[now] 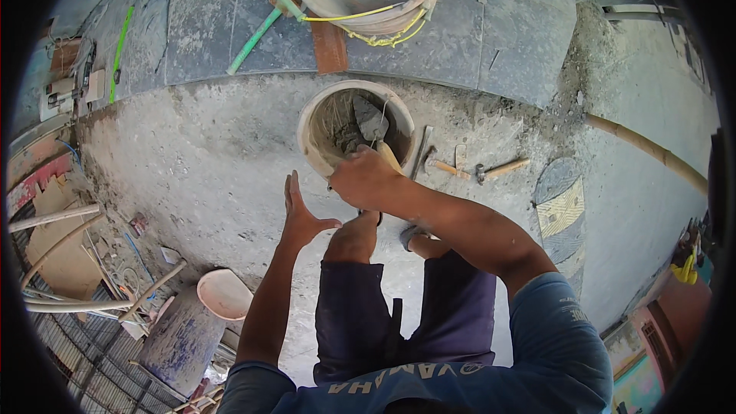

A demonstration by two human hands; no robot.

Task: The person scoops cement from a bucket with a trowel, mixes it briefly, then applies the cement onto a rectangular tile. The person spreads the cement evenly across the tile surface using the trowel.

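A pale, cement-crusted bucket (309, 132) stands on the grey floor in front of my feet, with dark wet-looking mortar (345, 135) inside. A trowel (371, 116) leans in it, its grey blade against the far side and its wooden handle (389, 156) slanting over the near right rim. My right hand (363, 176) is closed at the near rim, beside that handle; its grip is hidden under the knuckles. Left of the bucket, my left hand (300, 211) hangs open and empty, fingers stretched and thumb spread toward my knee.
A flat metal bar (422, 152) and two wooden-handled hammers (449, 169) (503, 171) lie right of the bucket. Beyond it, a larger bucket (422, 0) with yellow rope, a green-handled tool (255, 43) and a brown board (330, 47) rest on tiles. A bamboo pole (648, 152) lies right.
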